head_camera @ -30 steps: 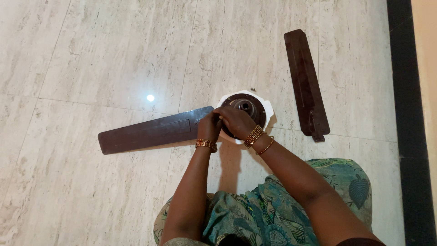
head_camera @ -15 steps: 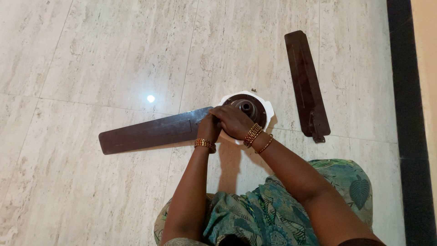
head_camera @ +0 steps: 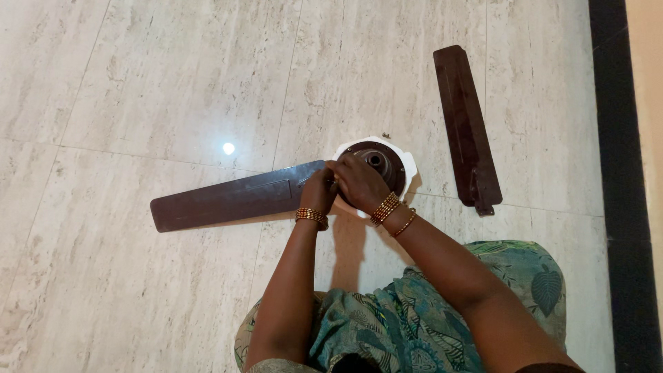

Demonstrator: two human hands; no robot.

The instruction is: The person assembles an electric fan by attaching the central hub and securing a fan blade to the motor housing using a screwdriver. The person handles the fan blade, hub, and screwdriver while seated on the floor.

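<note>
A ceiling fan motor (head_camera: 384, 157), dark brown on a white housing, lies flat on the pale marble floor (head_camera: 138, 83) just in front of the seated person's knees, so both arms reach it easily. One long brown blade (head_camera: 228, 200) juts out from the motor's left side, with its inner end meeting the hub. Both hands gather at that joint. The left hand (head_camera: 318, 190) sits curled over the blade's root, seemingly pinning it down against the hub; whether its fingers close around anything small is hidden, so I cannot tell its grip. The right hand (head_camera: 358, 183) lies across the near side of the motor, its fingertips bunched right at the joint beside the left hand, as if working on a fastening there, yet any screw or tool is covered, so that grip cannot be made out either. A second blade (head_camera: 466, 128) lies loose, well apart to the right, parked clear of the working spot. A tiny dark speck (head_camera: 385, 135), perhaps a screw, rests just beyond the housing.
</note>
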